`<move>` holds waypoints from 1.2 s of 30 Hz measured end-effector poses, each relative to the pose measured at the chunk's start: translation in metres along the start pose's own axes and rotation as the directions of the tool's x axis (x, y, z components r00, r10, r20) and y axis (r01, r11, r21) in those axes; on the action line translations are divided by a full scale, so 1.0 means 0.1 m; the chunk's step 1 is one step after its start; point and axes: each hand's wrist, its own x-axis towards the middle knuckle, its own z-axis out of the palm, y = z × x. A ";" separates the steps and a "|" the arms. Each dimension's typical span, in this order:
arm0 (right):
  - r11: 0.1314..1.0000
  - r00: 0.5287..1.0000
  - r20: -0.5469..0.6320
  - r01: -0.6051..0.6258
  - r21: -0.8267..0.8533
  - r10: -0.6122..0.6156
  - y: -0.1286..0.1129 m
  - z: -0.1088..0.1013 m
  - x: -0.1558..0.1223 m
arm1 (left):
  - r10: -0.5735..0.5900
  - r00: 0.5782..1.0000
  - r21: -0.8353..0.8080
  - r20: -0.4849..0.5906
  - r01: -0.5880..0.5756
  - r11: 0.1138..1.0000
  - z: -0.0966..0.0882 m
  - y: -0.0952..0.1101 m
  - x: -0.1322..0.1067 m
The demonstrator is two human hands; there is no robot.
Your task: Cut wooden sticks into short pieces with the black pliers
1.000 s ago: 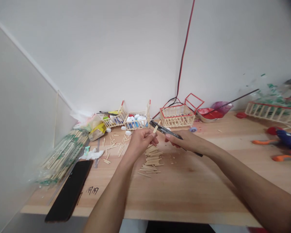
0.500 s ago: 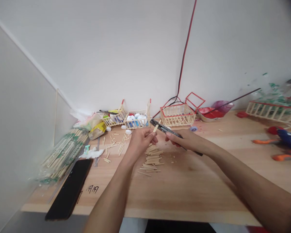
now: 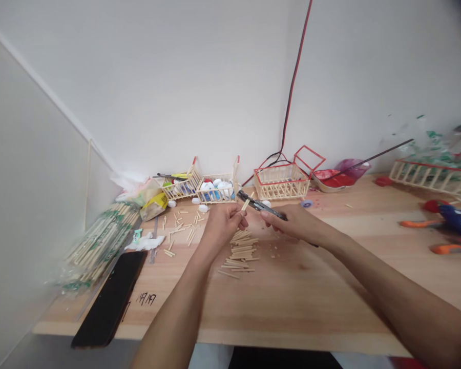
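My left hand [image 3: 226, 223] is closed, pinching a short pale wooden stick [image 3: 245, 205] that points up and to the right. Wrapped in my right hand [image 3: 290, 221] is a dark pair of pliers [image 3: 258, 203], whose jaws reach left to the upper end of the stick. Whether the jaws touch the wood I cannot tell. Below my hands, a pile of cut sticks [image 3: 243, 252] lies on the wooden table [image 3: 292, 312]. More short pieces [image 3: 191, 236] are scattered to the left of my left hand.
Along the wall stand small stick-built carts [image 3: 217, 193] and a red-rimmed stick basket [image 3: 281, 184]. At left are bagged wooden sticks [image 3: 103, 243] and a black phone-like slab [image 3: 109, 302]. A red-lined bowl [image 3: 332, 182] and a blue-and-orange tool [image 3: 455, 220] are at right.
My right hand has tightened on the pliers, and their handles have come together. The stick's end that stuck up past the jaws no longer shows. My left hand has barely moved.
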 end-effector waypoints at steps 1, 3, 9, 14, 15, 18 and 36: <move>1.000 1.000 -0.008 -0.006 -0.007 0.006 -0.01 0.00 0.00 | -0.012 1.000 -0.015 0.008 0.012 1.000 0.00 0.00 0.00; 1.000 1.000 -0.017 -0.015 -0.024 0.014 -0.02 0.01 -0.01 | -0.039 0.999 -0.054 0.032 0.041 0.998 -0.01 -0.01 0.00; 0.997 1.000 -0.026 -0.014 -0.072 0.013 -0.01 0.05 0.00 | -0.102 0.992 -0.118 0.071 0.110 0.987 -0.03 0.00 0.00; 0.998 1.000 -0.012 -0.013 -0.056 0.012 -0.01 0.10 0.02 | -0.186 0.977 -0.156 0.100 0.200 0.967 -0.03 -0.01 0.00; 0.998 1.000 -0.011 -0.017 -0.052 0.016 0.00 0.10 0.02 | -0.200 0.974 -0.169 0.108 0.216 0.962 -0.03 -0.01 0.00; 0.998 1.000 0.000 -0.025 -0.051 0.025 0.02 0.11 0.02 | -0.218 0.968 -0.189 0.122 0.238 0.953 -0.03 -0.01 0.01; 0.972 0.998 -0.038 0.048 -0.231 -0.059 0.03 0.22 0.11 | -0.240 0.946 -0.120 0.217 0.270 0.955 -0.20 -0.06 0.01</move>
